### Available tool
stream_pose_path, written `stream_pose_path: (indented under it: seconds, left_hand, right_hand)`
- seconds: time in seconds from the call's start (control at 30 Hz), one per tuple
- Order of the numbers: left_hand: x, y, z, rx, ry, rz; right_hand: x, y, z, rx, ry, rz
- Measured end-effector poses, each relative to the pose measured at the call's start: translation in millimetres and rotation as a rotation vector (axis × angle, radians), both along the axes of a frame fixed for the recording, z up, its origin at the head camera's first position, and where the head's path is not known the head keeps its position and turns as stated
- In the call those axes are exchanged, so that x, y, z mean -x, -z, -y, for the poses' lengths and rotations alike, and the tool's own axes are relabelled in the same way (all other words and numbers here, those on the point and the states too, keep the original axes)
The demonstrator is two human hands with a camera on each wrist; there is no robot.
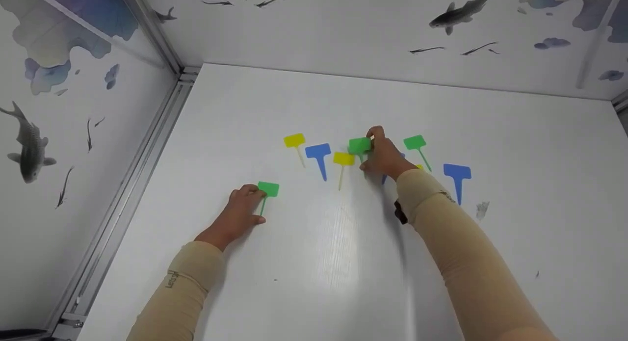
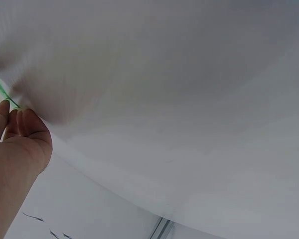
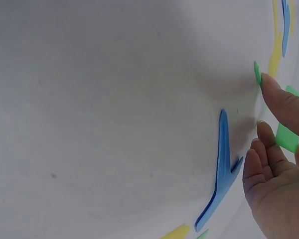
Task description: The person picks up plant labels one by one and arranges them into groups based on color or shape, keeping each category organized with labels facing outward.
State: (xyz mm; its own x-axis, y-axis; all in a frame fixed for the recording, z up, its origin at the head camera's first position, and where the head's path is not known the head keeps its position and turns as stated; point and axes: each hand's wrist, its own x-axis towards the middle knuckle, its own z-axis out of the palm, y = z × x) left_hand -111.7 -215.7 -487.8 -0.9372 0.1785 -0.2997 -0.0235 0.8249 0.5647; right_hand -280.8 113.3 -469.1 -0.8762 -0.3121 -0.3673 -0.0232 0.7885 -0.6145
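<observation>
T-shaped plastic plant labels lie on a white table. My left hand (image 1: 238, 211) holds a green plant label (image 1: 268, 189) at the left, fingers at its head and thumb near the foot of its stem. In the left wrist view its thin green stem (image 2: 10, 98) shows at the fingertips. My right hand (image 1: 385, 157) grips another green plant label (image 1: 359, 145) in the row, fingers at its head, thumb by its stem. Beside this hand in the right wrist view lies a blue plant label (image 3: 222, 172). The right hand partly covers a blue and a yellow label.
Left of the right hand lie two yellow labels (image 1: 294, 140) and a blue label (image 1: 318, 150). To its right are a green label (image 1: 415, 142) and a blue label (image 1: 457, 171). A grey smudge (image 1: 482, 210) marks the table (image 1: 314, 292). Fish-patterned walls enclose the back and left.
</observation>
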Motion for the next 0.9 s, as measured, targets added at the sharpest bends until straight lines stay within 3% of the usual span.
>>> stream_pose_path:
  seconds: [0.37,0.9]
  left_hand:
    - [-0.7,2.7,1.2,-0.005,0.003,-0.018]
    - [-1.5,-0.4,-1.9,-0.002,-0.024,0.013]
  right_hand:
    - [-5.2,-2.2,2.0,0.04,0.091,0.063]
    - [-8.4,0.8,0.3,0.117,0.112,-0.021]
